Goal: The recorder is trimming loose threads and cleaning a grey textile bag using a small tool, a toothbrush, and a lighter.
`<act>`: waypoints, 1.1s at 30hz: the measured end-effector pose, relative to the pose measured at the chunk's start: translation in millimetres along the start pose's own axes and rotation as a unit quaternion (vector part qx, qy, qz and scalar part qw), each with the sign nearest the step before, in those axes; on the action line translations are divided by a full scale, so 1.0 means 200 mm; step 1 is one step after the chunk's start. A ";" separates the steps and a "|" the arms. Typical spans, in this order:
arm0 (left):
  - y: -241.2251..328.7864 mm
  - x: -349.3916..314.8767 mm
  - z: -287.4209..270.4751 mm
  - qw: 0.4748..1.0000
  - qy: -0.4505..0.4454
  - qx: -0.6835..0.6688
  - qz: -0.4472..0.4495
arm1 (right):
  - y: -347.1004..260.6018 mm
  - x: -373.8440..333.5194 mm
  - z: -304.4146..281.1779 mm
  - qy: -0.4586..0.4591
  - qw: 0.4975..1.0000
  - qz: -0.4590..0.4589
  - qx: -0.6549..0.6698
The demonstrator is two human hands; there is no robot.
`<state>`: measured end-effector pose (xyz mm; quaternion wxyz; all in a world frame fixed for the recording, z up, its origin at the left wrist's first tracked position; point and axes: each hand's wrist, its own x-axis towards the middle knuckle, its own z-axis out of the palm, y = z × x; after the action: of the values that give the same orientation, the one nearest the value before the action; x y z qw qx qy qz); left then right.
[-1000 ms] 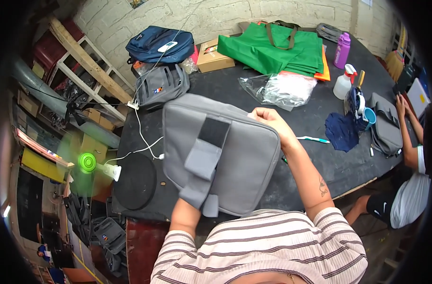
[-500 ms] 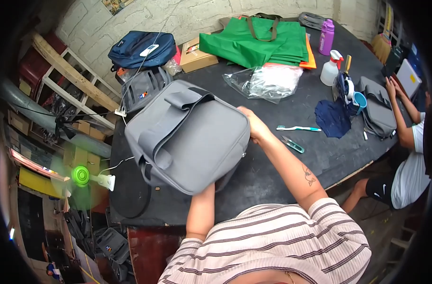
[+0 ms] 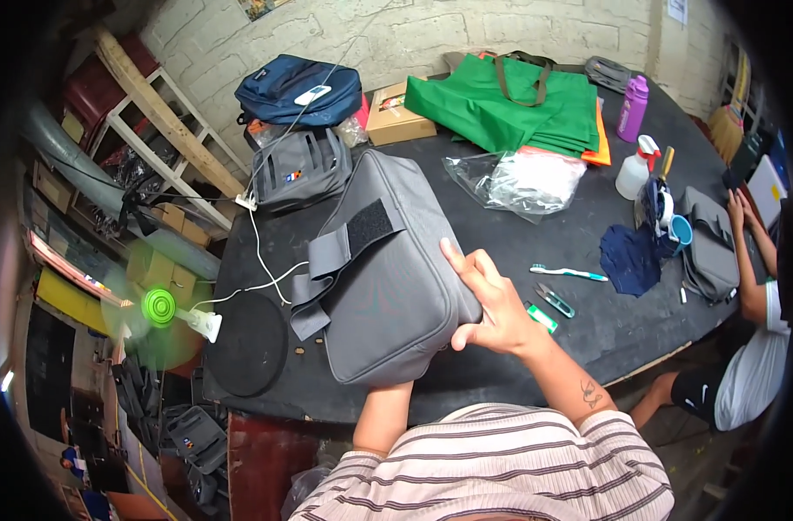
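A grey fabric bag [image 3: 396, 304] is tilted up in front of me above the black table. A wide grey strap with a dark fuzzy patch [image 3: 372, 224] lies across its facing panel, its other end sticking out loose at the left. My left forearm reaches up beneath the bag; the hand itself is hidden behind it. My right hand [image 3: 499, 306] rests against the bag's right side, with index finger and thumb spread apart. Just right of that hand lie thread snips [image 3: 555, 300], a small green and white piece [image 3: 541, 318] and a toothbrush [image 3: 568, 273].
Another grey bag [image 3: 301, 169] and a blue backpack [image 3: 299, 90] stand at back left. Green bags [image 3: 509, 104], clear plastic [image 3: 522, 184], a spray bottle [image 3: 633, 174] and dark blue cloth [image 3: 631, 260] lie beyond. A small fan [image 3: 159, 306] spins at left; a person sits at right.
The bag has turned and tipped more upright. My right hand has loosened from its corner to spread fingers along its side. The view has shifted, and the green and white piece now shows.
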<state>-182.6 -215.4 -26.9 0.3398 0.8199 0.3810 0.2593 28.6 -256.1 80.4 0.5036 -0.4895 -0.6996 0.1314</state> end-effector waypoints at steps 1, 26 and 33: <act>-0.01 0.03 -0.02 1.000 0.001 0.006 -0.003 | 0.02 0.00 0.00 -0.003 1.000 0.002 0.002; -0.23 -0.46 0.10 0.987 -0.068 0.144 -0.029 | 0.46 -0.55 -0.21 -0.087 0.849 0.339 -0.396; -0.29 -0.58 0.09 0.978 -0.118 0.070 -0.156 | 0.62 -0.63 -0.20 0.040 0.840 0.405 -0.359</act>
<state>-262.3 -287.1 -102.1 0.3604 0.7970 0.4785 0.0776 132.0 -311.0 -58.8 0.2227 -0.8803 -0.4166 0.0437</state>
